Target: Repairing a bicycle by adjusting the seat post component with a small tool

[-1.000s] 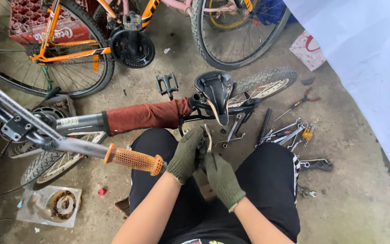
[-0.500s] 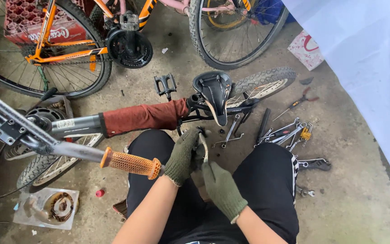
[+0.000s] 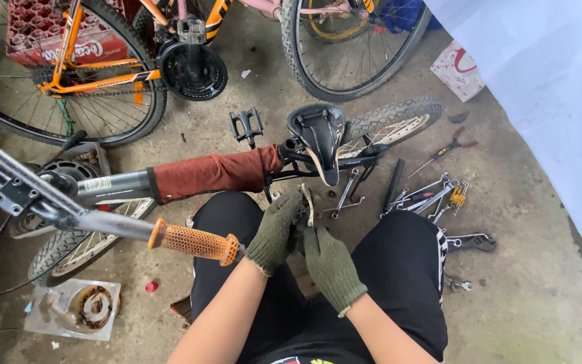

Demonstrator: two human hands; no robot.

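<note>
Orange bike (image 3: 95, 74) stood at the top left on the concrete floor (image 3: 520, 296). Nearer, a second bike (image 3: 210, 172) lay on its side across the person's lap, saddle (image 3: 318, 135) upturned. Both gloved hands met between the knees: the left hand (image 3: 276, 230) curled around a small pale part (image 3: 308, 205), the right hand (image 3: 330, 263) half-closed just beside it. Wrenches (image 3: 426, 195) lay scattered to the right.

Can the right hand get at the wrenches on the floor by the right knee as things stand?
Probably yes: the right hand sits near the wrenches, and only the raised right knee lies partly between them; the floor around them looks open.
</note>
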